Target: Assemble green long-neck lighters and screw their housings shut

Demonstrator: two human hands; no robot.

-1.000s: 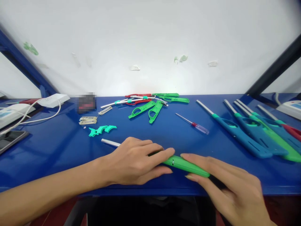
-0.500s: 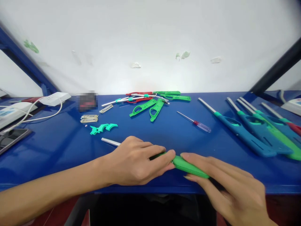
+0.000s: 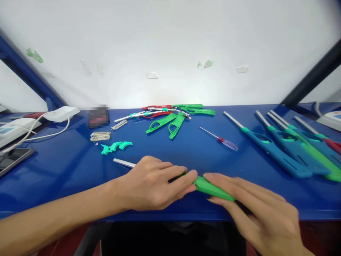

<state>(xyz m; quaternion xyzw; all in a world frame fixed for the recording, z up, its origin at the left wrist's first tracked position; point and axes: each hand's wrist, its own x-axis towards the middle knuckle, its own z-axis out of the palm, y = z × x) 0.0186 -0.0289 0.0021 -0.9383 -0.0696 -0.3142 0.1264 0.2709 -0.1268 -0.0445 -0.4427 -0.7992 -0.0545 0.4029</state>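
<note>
Both hands grip one green long-neck lighter (image 3: 213, 188) over the front edge of the blue table (image 3: 87, 177). My left hand (image 3: 157, 185) is wrapped round its front part, and the silver tube sticks out past the knuckles to the left. My right hand (image 3: 261, 206) pinches the handle's rear end between thumb and fingers. The lighter's middle is mostly hidden under the left fingers. Beyond the hands lie a screwdriver (image 3: 226, 142) with a clear handle, several teal triggers (image 3: 115, 146), and loose green handle halves (image 3: 160, 123).
At the right lie several lighters with blue handles (image 3: 277, 156), one green and one red among them. Small fuel tanks (image 3: 100, 136) lie left of centre, near a blurred dark object (image 3: 98, 116). A phone (image 3: 16, 160) and white cables are at the far left. A white wall (image 3: 170, 42) stands behind.
Hardly anything differs. Both hands keep the same hold on the green lighter, and the whole view has shifted very slightly.
</note>
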